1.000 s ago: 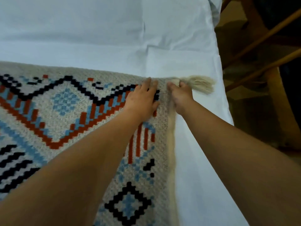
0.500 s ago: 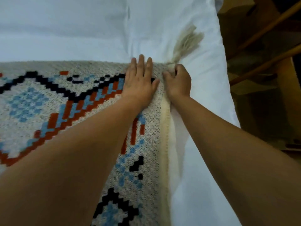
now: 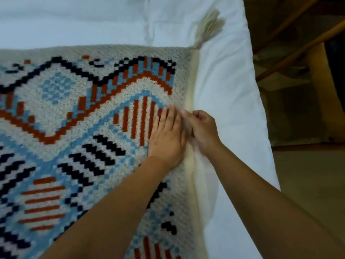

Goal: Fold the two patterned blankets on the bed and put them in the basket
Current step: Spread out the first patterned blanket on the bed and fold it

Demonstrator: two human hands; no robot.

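Blanket (image 3: 78,113) on bed (image 3: 224,90), tassel (image 3: 207,27) at far-right corner, both hands at its right edge.

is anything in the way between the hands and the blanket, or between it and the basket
Nothing visible stands between the hands and the blanket: the left hand lies flat on the patterned blanket, and the right hand sits curled at its right edge. The basket is not in view, so that path cannot be judged.

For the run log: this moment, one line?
left hand: flat on patterned blanket | right hand: curled at its right edge, grip blurred | tassel: lying on white bedding
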